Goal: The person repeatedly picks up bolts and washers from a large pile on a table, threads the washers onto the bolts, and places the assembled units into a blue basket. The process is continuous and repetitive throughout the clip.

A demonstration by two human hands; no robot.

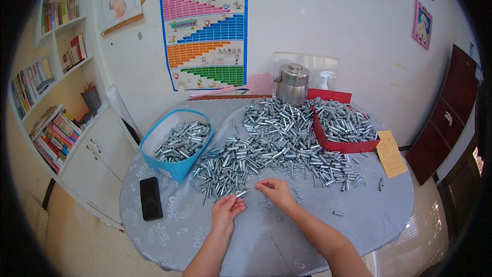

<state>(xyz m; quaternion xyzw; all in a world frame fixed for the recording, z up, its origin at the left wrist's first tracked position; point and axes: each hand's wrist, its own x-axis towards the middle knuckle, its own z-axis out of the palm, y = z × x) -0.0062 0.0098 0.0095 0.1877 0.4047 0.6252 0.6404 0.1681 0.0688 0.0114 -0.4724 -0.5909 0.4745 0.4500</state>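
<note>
My left hand is closed at the near edge of a large pile of silver metal anchor bolts. Between its thumb and fingers one anchor bolt points to the right. Just across from it, my right hand is pinched, its fingertips close to the bolt's end. What those fingertips hold, if anything, is too small to make out. Several small nuts lie on the cloth beside my right hand.
A blue box of bolts stands left, a red box of bolts right. Behind the pile is a steel pot. A black phone lies left, a yellow paper right. One loose bolt sits near the front.
</note>
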